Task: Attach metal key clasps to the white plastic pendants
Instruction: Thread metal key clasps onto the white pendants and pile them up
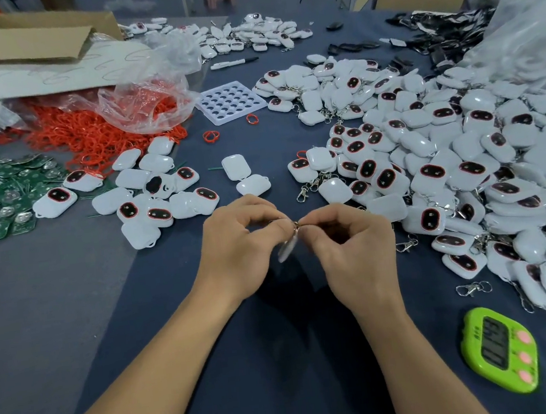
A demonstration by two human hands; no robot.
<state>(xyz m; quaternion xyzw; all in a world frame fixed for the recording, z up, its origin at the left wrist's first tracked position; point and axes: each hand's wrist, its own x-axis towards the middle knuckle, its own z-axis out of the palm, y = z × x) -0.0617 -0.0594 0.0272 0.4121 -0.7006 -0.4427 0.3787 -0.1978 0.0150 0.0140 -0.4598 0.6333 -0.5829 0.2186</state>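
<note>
My left hand (238, 241) and my right hand (351, 245) meet above the blue table cloth at the centre. Between their fingertips sits a small metal clasp ring (295, 223). A white plastic pendant (286, 247) hangs blurred below the ring, between the two hands. Both hands pinch this assembly with curled fingers; which hand holds which part is hard to tell. A small group of white pendants without clasps (161, 192) lies to the left. A large heap of pendants with clasps (464, 164) spreads to the right. Loose clasps (473, 289) lie near that heap.
A green timer (499, 351) lies at the right front. Red rings (93, 132) spill from a plastic bag at the left, beside green circuit boards (1, 190). A white hole tray (230, 102), a marker (234, 62) and cardboard boxes (24, 37) stand further back.
</note>
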